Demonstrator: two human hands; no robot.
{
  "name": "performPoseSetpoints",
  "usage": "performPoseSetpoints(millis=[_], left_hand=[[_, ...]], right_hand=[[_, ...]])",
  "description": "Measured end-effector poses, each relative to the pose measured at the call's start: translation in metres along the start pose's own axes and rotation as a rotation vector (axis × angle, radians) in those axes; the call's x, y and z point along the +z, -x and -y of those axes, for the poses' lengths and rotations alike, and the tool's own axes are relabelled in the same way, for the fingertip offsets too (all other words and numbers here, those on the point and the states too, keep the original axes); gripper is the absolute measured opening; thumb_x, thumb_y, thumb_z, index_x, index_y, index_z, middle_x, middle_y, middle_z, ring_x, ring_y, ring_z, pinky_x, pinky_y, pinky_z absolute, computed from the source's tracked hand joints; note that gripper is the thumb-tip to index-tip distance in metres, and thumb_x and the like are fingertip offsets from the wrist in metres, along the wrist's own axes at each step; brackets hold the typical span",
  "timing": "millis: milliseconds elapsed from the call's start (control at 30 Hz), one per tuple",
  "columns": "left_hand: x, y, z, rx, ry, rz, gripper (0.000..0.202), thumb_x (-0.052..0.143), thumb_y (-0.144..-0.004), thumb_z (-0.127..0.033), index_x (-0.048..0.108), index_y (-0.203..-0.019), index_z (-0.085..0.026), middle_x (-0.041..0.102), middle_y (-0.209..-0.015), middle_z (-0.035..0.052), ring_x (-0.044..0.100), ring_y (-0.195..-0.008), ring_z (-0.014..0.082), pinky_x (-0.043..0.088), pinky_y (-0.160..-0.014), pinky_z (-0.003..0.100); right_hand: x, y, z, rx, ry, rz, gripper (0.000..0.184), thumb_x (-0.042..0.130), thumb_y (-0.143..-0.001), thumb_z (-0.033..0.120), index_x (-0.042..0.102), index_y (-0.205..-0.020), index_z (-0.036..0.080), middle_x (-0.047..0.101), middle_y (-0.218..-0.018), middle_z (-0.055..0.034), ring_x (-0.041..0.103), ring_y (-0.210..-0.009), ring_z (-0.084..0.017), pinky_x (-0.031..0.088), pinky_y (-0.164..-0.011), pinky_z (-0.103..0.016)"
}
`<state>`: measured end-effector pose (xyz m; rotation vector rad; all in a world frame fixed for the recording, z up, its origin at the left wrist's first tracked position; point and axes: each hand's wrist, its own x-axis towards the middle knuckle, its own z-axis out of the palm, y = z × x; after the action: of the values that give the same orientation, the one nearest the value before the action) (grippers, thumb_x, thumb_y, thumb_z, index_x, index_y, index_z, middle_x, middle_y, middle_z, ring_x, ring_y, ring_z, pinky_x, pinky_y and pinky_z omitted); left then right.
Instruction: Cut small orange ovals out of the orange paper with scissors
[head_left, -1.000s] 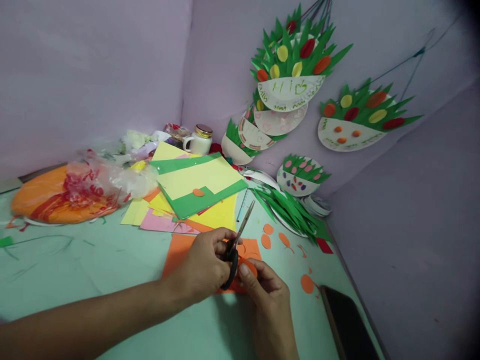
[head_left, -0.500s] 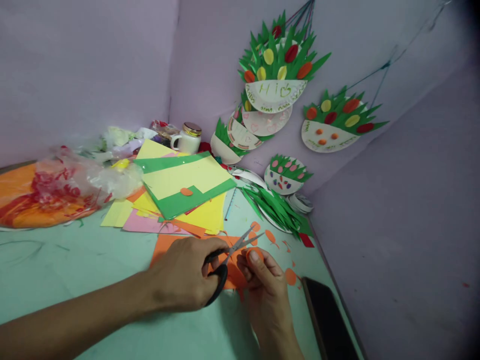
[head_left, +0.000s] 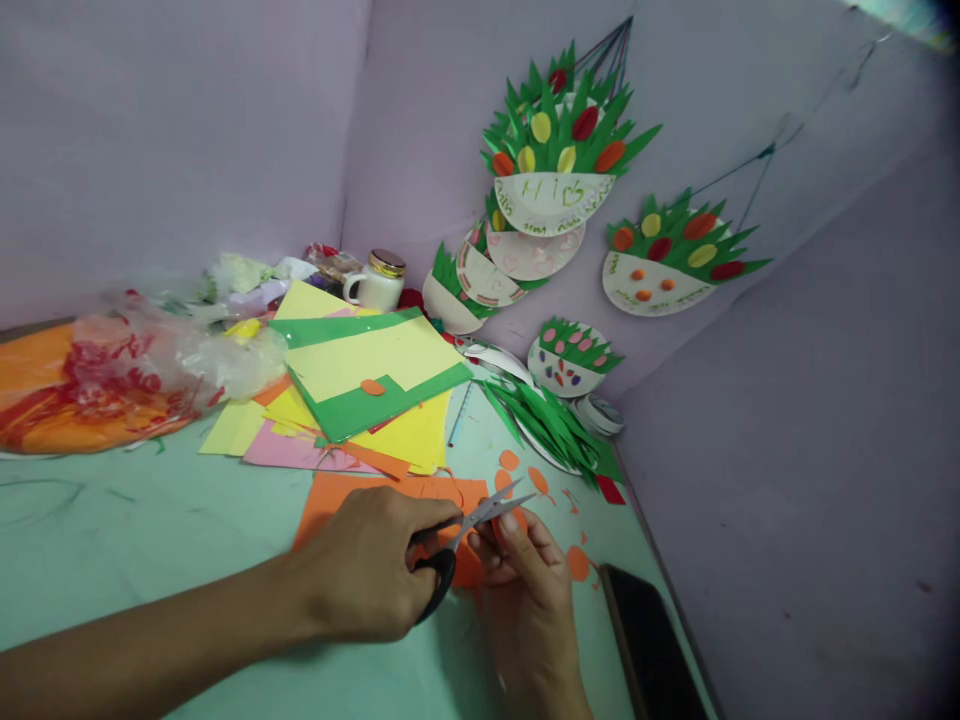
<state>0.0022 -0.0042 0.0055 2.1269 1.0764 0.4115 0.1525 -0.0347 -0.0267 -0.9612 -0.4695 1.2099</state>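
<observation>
My left hand [head_left: 375, 565] is closed on black-handled scissors [head_left: 480, 515], whose blades stand a little apart and point to the right. Between the thumb and fingers of my right hand [head_left: 525, 570] is a small orange paper piece [head_left: 510, 522], mostly covered by the thumb and the blades. The blade tips lie right at that piece; whether they touch it I cannot tell. Under both hands rests an orange paper sheet [head_left: 330, 505]. Beyond the blades several cut orange ovals [head_left: 538, 481] and scraps lie on the table [head_left: 225, 560].
A dark phone [head_left: 651, 640] lies at the right edge. Behind are stacked coloured sheets [head_left: 375, 355], a lidded white mug [head_left: 377, 285], a plastic bag [head_left: 172, 360] and green paper strips [head_left: 551, 425]. Paper-plate baskets [head_left: 555, 203] hang on the wall.
The scissors have come down closer to the orange piece in my right hand, and their blades have closed somewhat. The camera view has tilted slightly.
</observation>
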Motion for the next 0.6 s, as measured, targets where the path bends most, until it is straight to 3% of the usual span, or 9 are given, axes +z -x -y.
performPoseSetpoints(millis=[600], left_hand=[[-0.0008,0.0011,0.0013,0.005,0.043,-0.001,0.011,0.044,-0.066,-0.016,0.052,-0.07,-0.022,0.058,-0.065,-0.0031,0.047,-0.057,0.0122,0.029,-0.053,0.021]], right_hand=[[0.0018,0.0013,-0.0004,-0.007,-0.027,0.003,0.016,0.079,-0.056,0.022,0.068,-0.065,0.017,0.067,-0.062,-0.0005,0.062,-0.058,-0.012,0.052,-0.058,-0.022]])
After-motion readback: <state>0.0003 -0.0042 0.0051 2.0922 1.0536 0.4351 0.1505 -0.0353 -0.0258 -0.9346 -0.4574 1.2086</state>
